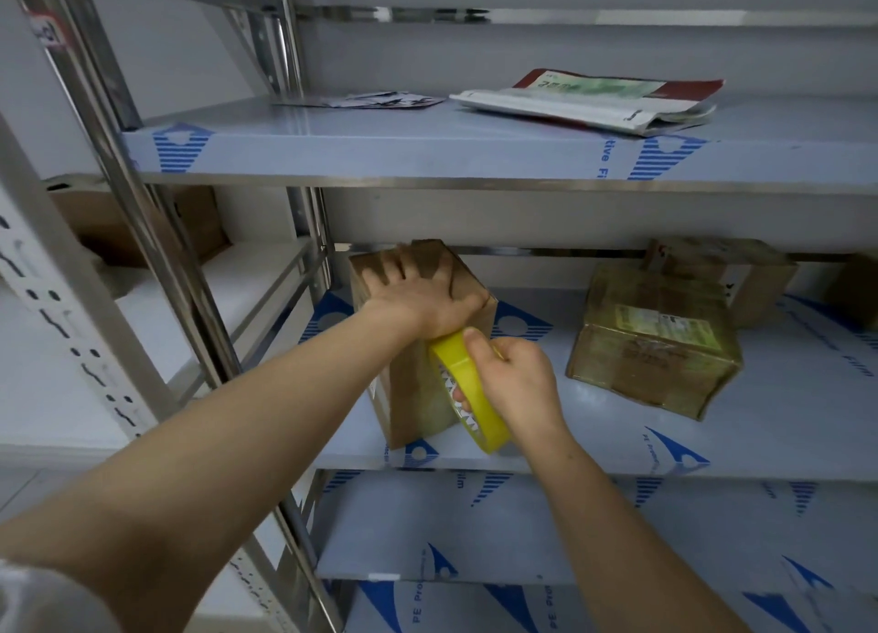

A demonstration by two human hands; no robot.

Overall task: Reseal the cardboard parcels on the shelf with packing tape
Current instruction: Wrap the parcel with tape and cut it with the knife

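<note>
A tall brown cardboard parcel (pixel 413 385) stands at the left end of the middle shelf (pixel 617 447). My left hand (pixel 418 295) lies flat on its top with the fingers spread and straight. My right hand (pixel 510 376) grips a yellow roll of packing tape (pixel 468 390) against the parcel's front upper edge, thumb over the roll's rim. A second parcel (pixel 655 347), wrapped in yellowish tape with a label on it, sits to the right. A third brown parcel (pixel 722 276) stands behind it.
The upper shelf (pixel 380 153) carries a folded plastic mailer bag (pixel 594 100) and flat papers (pixel 380 100). Steel uprights (pixel 157 252) run down the left side. Another box (pixel 142 229) sits in the neighbouring rack. A lower shelf (pixel 570 528) lies below.
</note>
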